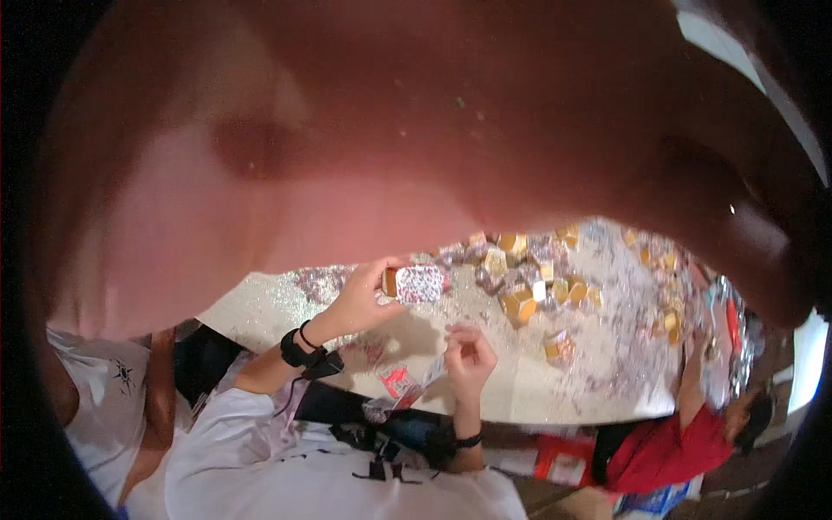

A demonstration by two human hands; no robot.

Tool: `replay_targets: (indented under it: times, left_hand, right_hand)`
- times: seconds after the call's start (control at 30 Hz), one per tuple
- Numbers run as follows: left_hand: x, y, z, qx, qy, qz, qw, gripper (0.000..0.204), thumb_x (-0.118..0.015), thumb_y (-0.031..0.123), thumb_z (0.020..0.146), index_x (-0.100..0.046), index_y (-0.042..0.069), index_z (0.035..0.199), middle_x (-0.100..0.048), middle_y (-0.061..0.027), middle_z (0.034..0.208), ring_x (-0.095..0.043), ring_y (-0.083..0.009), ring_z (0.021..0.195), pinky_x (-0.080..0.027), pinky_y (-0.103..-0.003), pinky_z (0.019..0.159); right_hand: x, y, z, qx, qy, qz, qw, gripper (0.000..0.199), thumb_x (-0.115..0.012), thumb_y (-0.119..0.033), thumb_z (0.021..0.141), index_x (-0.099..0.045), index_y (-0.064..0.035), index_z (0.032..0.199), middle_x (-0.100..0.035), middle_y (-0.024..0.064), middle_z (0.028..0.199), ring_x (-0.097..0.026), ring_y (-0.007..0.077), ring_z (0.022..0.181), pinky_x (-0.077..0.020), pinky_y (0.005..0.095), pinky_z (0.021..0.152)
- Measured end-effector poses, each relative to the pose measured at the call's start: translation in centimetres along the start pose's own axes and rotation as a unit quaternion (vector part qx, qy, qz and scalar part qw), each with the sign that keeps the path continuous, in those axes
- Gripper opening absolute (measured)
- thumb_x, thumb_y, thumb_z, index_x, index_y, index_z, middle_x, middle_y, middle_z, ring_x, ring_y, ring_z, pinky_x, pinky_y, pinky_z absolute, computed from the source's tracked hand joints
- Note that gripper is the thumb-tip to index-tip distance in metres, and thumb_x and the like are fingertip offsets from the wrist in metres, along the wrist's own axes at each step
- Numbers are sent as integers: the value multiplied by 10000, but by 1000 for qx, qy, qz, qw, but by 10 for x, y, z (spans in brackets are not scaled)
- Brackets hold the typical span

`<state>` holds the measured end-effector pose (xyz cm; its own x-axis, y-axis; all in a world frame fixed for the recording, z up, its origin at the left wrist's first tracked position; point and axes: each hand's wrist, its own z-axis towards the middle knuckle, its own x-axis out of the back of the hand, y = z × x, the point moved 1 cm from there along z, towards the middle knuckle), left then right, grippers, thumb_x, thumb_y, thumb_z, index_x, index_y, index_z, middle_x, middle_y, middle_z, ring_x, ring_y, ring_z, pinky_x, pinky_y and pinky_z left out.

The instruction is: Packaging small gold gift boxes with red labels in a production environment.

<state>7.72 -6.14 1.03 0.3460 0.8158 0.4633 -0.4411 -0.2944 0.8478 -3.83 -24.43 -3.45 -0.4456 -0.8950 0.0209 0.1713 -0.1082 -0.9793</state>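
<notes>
My left hand (362, 297) grips a small rounded rectangular box (420, 284) by its left end, above the table. Its upper face is speckled white, red and dark, and its side is gold. My right hand (471, 357) hovers lower and to the right, fingers curled into a pinch; I cannot make out anything between them. A red and clear wrapper (399, 384) lies at the near table edge, left of my right hand. A huge blurred hand-like shape (329, 156) hides the upper part of the view.
Several gold and clear small packages (520, 303) are heaped on the pale table (511, 390), among scattered glittery bits. A person in red (667, 455) sits at the right, reaching to the table. Another person in a white top (108, 381) is at the left.
</notes>
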Motion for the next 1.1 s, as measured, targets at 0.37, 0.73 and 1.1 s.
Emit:
replay_targets:
  times: [0.37,0.73,1.1]
  left_hand:
    - [-62,-7,-57,-149,-3,-173,974,523,-619,-102,663,-429,11,1137,-406,-162,1144,-384,-331,1260,-380,-383,1003]
    - [-50,-16,-74,-154,24,-142,977,536,-701,-61,666,-450,14,1133,-426,-169,1132,-409,-379,1237,-410,-401,971]
    - [-46,-4,-74,-184,35,-46,981,579,-643,-111,628,-454,12,1161,-425,-184,1120,-405,-415,1229,-400,-433,980]
  right_hand:
    - [13,-54,-28,180,-52,-129,974,188,-616,101,604,-562,-12,743,-642,140,837,-594,138,676,-461,263,574]
    - [-6,-57,-38,170,-60,-148,972,158,-636,53,607,-583,-30,730,-630,125,801,-612,211,741,-464,281,574]
    - [2,-55,-35,164,-89,-174,967,138,-647,40,613,-588,-20,723,-620,106,776,-618,245,800,-479,311,604]
